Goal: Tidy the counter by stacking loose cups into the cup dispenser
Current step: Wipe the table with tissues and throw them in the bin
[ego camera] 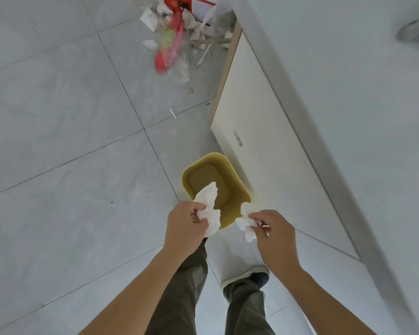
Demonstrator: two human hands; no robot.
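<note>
I am looking down at a grey tiled floor. My left hand (pixel 185 222) grips a crumpled white tissue (pixel 208 204) that hangs over the near rim of a yellow waste bin (pixel 237 187). My right hand (pixel 272 232) pinches a smaller crumpled white tissue (pixel 246 220) just outside the bin's near right corner. The bin stands on the floor against a cabinet and looks empty inside. No cups and no cup dispenser are in view.
A white cabinet door (pixel 259 122) and a grey counter edge (pixel 324 131) run along the right. A pile of litter (pixel 177 32) with red and white scraps lies on the floor at the top. My legs and one shoe (pixel 249 276) are below.
</note>
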